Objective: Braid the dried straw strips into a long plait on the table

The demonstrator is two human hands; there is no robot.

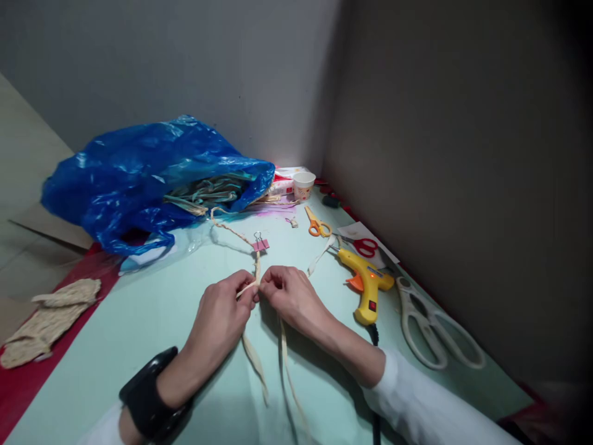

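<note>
My left hand point(221, 316) and my right hand point(291, 295) meet at the middle of the pale green table point(139, 321), both pinching pale straw strips point(256, 281). The strips run up to a braided cord point(231, 232) held by a pink binder clip point(260, 244). Loose strip ends point(259, 371) trail down between my wrists toward me. A black band point(151, 395) sits on my left wrist, and a white sleeve covers my right forearm.
A blue plastic bag point(152, 176) with more strips lies at back left. To the right lie orange scissors point(317, 225), red scissors point(365, 247), a yellow glue gun point(365, 281) and large white shears point(433, 324). A paper cup point(304, 184) stands by the wall. Woven pieces point(49, 318) lie left.
</note>
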